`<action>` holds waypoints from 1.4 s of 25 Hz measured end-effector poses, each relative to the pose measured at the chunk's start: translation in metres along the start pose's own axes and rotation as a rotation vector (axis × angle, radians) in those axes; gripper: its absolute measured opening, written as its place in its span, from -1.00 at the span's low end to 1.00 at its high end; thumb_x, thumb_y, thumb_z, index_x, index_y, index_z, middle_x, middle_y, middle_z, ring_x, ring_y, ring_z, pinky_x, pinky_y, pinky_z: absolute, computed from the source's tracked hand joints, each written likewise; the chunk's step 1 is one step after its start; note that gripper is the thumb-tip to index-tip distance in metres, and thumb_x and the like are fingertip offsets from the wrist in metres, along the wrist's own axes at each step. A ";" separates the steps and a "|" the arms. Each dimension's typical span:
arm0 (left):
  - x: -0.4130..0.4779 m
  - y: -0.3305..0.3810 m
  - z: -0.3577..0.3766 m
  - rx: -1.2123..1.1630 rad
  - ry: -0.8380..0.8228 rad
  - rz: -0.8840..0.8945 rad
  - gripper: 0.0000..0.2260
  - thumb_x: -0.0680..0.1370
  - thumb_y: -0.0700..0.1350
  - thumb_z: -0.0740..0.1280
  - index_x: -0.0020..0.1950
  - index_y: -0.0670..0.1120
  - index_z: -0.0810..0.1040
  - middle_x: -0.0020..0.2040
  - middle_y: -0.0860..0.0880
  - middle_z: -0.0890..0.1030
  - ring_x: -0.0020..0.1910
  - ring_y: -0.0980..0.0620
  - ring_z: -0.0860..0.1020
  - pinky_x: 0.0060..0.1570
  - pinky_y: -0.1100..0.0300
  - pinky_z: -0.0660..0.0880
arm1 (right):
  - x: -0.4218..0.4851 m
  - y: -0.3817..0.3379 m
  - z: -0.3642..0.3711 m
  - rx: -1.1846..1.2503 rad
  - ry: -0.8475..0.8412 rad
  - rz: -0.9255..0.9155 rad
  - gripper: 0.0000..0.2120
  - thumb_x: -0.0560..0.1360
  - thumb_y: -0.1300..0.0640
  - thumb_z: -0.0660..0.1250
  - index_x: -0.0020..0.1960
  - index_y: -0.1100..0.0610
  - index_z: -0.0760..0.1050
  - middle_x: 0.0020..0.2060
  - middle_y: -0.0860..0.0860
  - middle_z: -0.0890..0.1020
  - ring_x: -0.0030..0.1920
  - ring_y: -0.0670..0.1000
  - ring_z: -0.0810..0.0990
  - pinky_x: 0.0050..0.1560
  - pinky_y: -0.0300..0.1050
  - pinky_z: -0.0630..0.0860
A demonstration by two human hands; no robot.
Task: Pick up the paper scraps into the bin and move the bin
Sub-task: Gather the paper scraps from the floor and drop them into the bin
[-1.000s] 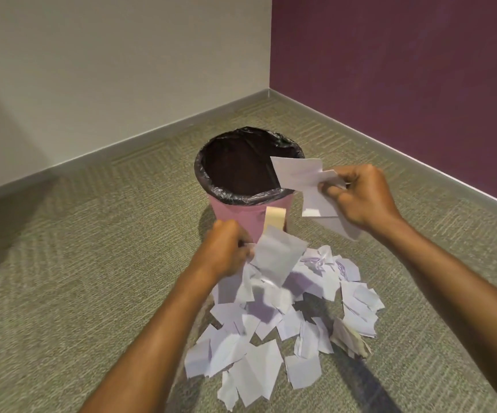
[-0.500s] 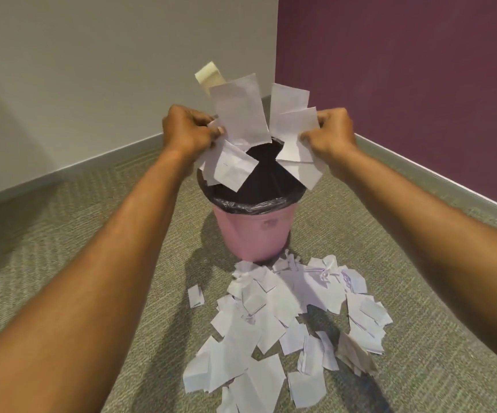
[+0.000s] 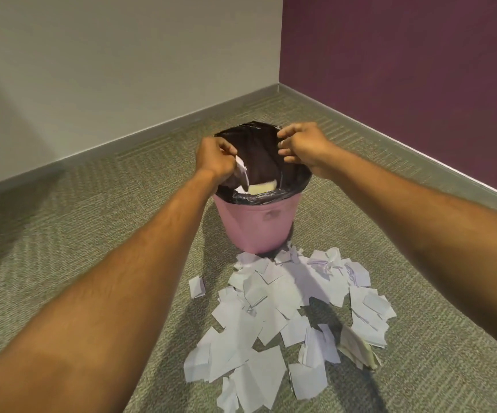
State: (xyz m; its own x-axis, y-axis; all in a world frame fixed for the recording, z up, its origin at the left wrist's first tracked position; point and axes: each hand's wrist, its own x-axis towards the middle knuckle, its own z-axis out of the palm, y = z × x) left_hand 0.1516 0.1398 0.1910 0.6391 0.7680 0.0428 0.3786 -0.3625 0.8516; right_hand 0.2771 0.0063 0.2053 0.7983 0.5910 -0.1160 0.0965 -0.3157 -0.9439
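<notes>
Dangling from left grip (image 3: 216, 158): scrap (image 3: 242, 172), over bin (image 3: 257, 228).

One pink bin (image 3: 256, 225) with one black liner (image 3: 271, 196). Two hands: the left hand (image 3: 216, 160) and the right hand (image 3: 302, 147). One yellowish scrap (image 3: 262, 186) inside the bin. White paper scraps (image 3: 271, 317) on the floor number several dozen (overlapping, so no exact count), plus one stray scrap (image 3: 197, 287) apart.
</notes>
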 end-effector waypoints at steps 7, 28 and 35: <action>-0.046 -0.058 -0.024 0.125 0.463 -0.004 -0.87 0.50 -0.13 0.32 -0.22 -0.01 0.42 -0.04 -0.02 0.50 -0.29 0.14 0.46 -0.34 0.28 0.40 | -0.069 0.041 -0.038 0.142 -0.362 -0.070 -0.83 0.44 0.12 0.45 -0.03 0.21 0.64 -0.31 0.10 0.65 -0.37 0.00 0.58 -0.38 -0.21 0.53; -0.155 -0.233 0.128 0.723 -0.428 -0.095 -0.28 0.46 0.07 0.46 0.51 0.09 0.15 0.40 -0.15 0.29 0.34 -0.17 0.30 0.22 -0.10 0.40 | -0.095 0.263 0.089 -1.272 -0.493 0.095 -0.06 0.37 -0.15 0.51 0.52 0.13 0.04 0.44 0.23 0.24 0.37 0.30 0.32 0.20 0.20 0.49; -0.155 -0.231 0.118 0.332 -0.270 -0.023 -0.64 0.46 -0.20 0.45 0.25 -0.08 0.56 0.06 -0.09 0.46 0.02 -0.07 0.53 -0.05 0.19 0.47 | -0.098 0.244 0.067 -0.918 -0.252 -0.027 -0.57 0.49 0.32 0.29 0.33 0.19 0.33 0.18 0.18 0.51 0.19 0.20 0.52 -0.02 -0.02 0.47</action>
State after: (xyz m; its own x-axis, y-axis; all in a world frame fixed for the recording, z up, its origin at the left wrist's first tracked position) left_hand 0.0441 0.0421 -0.0735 0.7634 0.6283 -0.1498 0.5615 -0.5311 0.6346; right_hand 0.1823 -0.0786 -0.0343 0.6474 0.7157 -0.2620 0.6280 -0.6958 -0.3486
